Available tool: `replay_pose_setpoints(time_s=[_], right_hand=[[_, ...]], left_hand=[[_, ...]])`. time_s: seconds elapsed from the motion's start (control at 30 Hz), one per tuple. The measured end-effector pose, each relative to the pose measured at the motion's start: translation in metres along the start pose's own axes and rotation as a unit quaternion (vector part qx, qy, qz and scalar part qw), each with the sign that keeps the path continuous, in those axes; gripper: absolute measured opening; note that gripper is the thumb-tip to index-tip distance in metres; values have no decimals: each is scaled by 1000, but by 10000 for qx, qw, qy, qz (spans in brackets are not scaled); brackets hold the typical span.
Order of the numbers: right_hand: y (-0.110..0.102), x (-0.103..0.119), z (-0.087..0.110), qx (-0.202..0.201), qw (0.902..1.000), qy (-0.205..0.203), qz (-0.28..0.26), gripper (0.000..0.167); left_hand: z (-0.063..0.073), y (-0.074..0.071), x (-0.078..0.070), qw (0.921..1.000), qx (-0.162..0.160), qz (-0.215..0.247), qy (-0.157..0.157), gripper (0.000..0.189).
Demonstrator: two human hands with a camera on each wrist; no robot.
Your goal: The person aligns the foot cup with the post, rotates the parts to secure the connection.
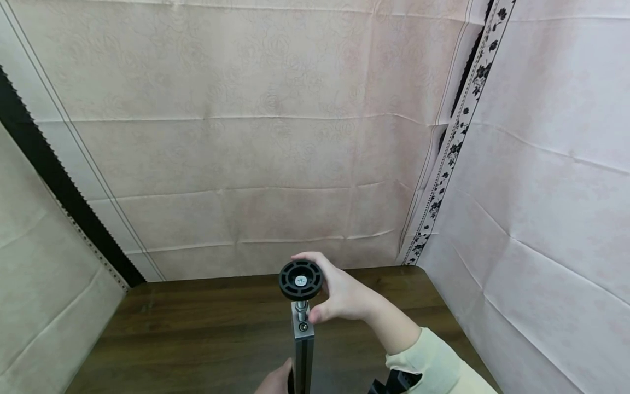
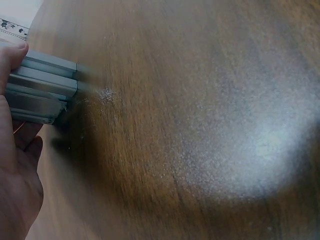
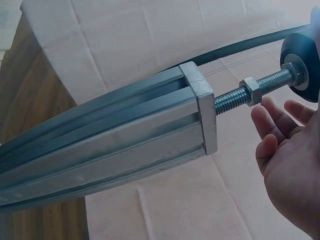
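Observation:
A slotted aluminium profile [image 1: 303, 361] stands upright in the head view, its lower end close over the table in the left wrist view. My left hand [image 2: 20, 185] grips it near that lower end; in the head view only part of this hand shows. From the profile's end plate [image 3: 202, 107] a threaded stem [image 3: 231, 101] with a hex nut [image 3: 251, 91] leads to a levelling foot [image 1: 301, 280] with a round black pad. My right hand [image 1: 339, 293] holds the levelling foot, fingers curled round the far side of the pad and thumb beside the stem.
Under the hands lies a brown wood-grain table [image 1: 206, 323]. Pale patterned cloth [image 1: 275, 153] hangs behind it, with further cloth panels at the left and right [image 1: 551, 164]. A black device [image 1: 396, 382] sits at the right wrist by the pale sleeve [image 1: 433, 361].

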State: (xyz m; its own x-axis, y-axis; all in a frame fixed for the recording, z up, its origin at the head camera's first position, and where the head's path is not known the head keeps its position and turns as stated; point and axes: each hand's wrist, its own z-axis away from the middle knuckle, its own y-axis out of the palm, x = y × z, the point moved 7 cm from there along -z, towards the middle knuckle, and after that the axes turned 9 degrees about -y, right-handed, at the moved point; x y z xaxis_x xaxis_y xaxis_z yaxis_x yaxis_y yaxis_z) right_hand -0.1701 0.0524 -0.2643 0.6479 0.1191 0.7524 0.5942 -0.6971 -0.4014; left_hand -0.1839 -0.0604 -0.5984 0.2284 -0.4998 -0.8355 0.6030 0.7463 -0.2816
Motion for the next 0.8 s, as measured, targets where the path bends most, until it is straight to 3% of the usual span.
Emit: replay_pose_setpoints(time_s=[0.3, 0.57, 0.8], right_hand=[[0, -3, 3, -4, 9999, 18, 127, 97], [-6, -9, 9, -109, 9982, 115, 580, 100], [-10, -12, 12, -146, 9978, 69, 646, 100]], left_hand=[[-2, 0, 1, 10000, 75, 15, 54, 56], [-15, -2, 16, 9992, 119, 113, -375, 65], [-31, -3, 30, 9979, -243, -230, -548, 59]])
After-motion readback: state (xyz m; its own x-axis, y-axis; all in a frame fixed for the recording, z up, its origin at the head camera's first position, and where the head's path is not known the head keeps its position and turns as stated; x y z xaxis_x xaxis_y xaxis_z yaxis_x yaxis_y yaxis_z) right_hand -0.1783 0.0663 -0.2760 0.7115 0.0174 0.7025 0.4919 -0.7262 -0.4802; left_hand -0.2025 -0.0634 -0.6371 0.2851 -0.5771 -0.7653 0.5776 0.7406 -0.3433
